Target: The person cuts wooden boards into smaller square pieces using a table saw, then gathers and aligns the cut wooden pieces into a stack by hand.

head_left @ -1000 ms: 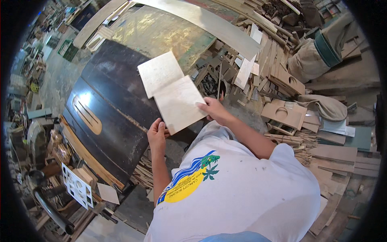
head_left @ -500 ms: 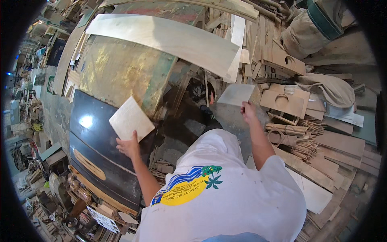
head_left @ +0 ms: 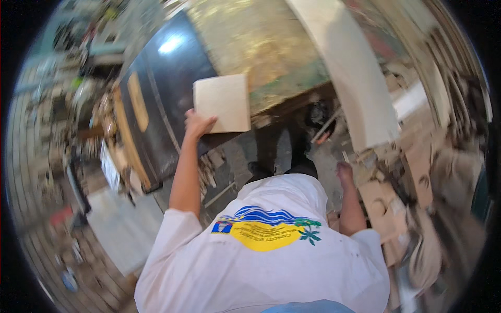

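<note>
A pale square wooden board (head_left: 223, 101) lies at the edge of the dark tabletop (head_left: 169, 78), beside the yellowish one. Its left side shows some thickness, but I cannot tell whether it is one piece or a stack. My left hand (head_left: 199, 124) is closed at its near left corner, thumb over the top face and fingers along the side. To the right, my right hand (head_left: 343, 173) hangs low over the floor, apart from the tables. Motion smears its fingers, and no sheet shows in it.
A long pale panel (head_left: 355, 73) lies across the yellowish, stained tabletop (head_left: 255, 39). Brown boards with round cut-outs (head_left: 378, 201) are piled at the right. Under the table edge, a dark object and a thin stick (head_left: 326, 128) show. A flat grey sheet (head_left: 128, 224) lies lower left.
The view has swung round, and the tables now appear turned. The thin greyish sheet once in my right hand no longer shows. My left hand remains at the square board.
</note>
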`<state>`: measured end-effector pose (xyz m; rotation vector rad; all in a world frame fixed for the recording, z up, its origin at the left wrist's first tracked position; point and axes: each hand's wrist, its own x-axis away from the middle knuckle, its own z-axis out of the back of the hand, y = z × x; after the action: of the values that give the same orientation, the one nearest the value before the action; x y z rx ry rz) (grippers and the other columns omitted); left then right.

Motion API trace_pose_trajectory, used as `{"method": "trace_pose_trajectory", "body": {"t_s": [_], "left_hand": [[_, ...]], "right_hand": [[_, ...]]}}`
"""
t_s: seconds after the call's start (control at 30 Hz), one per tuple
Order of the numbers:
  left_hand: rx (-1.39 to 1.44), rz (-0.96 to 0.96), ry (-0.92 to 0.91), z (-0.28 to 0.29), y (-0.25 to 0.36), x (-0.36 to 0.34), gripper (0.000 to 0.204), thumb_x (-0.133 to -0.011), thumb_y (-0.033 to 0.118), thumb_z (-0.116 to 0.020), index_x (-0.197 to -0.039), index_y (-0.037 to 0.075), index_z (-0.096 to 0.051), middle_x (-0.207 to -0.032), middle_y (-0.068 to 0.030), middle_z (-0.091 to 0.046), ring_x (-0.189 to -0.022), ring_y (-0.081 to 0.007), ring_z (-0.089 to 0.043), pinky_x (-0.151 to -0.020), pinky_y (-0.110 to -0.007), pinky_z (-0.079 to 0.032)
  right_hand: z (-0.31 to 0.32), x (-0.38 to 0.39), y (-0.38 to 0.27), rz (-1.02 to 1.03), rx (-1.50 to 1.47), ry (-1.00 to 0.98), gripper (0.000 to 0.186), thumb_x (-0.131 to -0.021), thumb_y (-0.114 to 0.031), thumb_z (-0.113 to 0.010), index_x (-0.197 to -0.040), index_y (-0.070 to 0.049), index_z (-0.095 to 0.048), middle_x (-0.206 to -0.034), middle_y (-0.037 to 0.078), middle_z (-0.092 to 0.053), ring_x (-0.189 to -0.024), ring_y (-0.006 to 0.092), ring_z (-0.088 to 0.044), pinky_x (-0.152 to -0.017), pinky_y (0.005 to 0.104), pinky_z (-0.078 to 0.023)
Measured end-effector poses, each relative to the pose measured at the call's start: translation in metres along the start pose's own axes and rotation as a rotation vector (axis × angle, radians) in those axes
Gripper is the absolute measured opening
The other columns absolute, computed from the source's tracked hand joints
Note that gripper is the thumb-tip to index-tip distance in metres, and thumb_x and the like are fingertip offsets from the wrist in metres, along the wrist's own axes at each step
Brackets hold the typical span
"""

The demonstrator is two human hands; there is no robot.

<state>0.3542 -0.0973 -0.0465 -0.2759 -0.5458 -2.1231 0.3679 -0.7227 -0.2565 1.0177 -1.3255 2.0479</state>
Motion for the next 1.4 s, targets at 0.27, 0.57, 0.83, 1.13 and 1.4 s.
{"method": "trace_pose_trajectory", "body": {"t_s": [0.27, 0.57, 0.83, 1.13, 1.4], "left_hand": [[1.027, -0.135, -0.238, -0.004, -0.042, 0.137, 0.035, -0.096, 0.014, -0.061, -0.127, -0.001, -0.055, -0.114, -0.0064, -0.064, -0.104, -0.0155, -0.058, -0.094, -0.033, -0.048], [0.961, -0.015, -0.027, -0.066, -0.183, 0.291, 0.048, -0.096, 0.026, -0.062, -0.127, -0.003, -0.041, -0.117, -0.0245, -0.062, -0.115, -0.0318, -0.061, -0.099, -0.041, -0.046], [1.012, 0.214, 0.084, -0.087, -0.405, 0.403, 0.056, -0.094, 0.032, -0.063, -0.132, -0.006, -0.047, -0.128, -0.0265, -0.059, -0.121, -0.0346, -0.058, -0.103, -0.041, -0.044], [1.344, 0.671, 0.154, -0.097, -0.524, 0.465, 0.054, -0.095, 0.031, -0.065, -0.135, -0.001, -0.05, -0.132, -0.021, -0.059, -0.121, -0.0301, -0.057, -0.101, -0.039, -0.044], [1.589, 1.028, 0.372, -0.173, -0.646, 0.46, 0.036, -0.097, 0.018, -0.06, -0.128, -0.001, -0.056, -0.114, -0.0111, -0.066, -0.103, -0.0209, -0.062, -0.092, -0.037, -0.049]], "right_hand": [[-0.136, 0.109, -0.172, 0.194, -0.035, -0.623, 0.056, -0.101, -0.046, -0.057, -0.142, -0.01, -0.047, -0.127, 0.007, -0.059, -0.113, 0.0181, -0.058, -0.09, 0.0323, -0.046], [-0.273, 0.256, -0.182, 0.586, 0.058, -0.916, 0.068, -0.097, -0.009, -0.05, -0.157, -0.006, -0.019, -0.15, 0.014, -0.041, -0.134, 0.0237, -0.046, -0.111, 0.0386, -0.038], [-0.439, 0.354, -0.07, 0.59, 0.427, -1.195, 0.062, -0.099, -0.007, -0.052, -0.154, -0.003, -0.025, -0.149, 0.014, -0.042, -0.133, 0.0235, -0.044, -0.111, 0.0359, -0.035], [-0.619, 0.418, -0.011, 0.322, 0.873, -1.272, 0.032, -0.099, -0.019, -0.06, -0.123, -0.001, -0.049, -0.114, 0.009, -0.058, -0.105, 0.0171, -0.056, -0.091, 0.0339, -0.048], [-0.844, 0.425, 0.083, 0.333, 1.513, -1.338, 0.034, -0.096, -0.023, -0.062, -0.118, 0.003, -0.06, -0.108, 0.01, -0.066, -0.095, 0.0186, -0.062, -0.085, 0.0347, -0.05]]}}
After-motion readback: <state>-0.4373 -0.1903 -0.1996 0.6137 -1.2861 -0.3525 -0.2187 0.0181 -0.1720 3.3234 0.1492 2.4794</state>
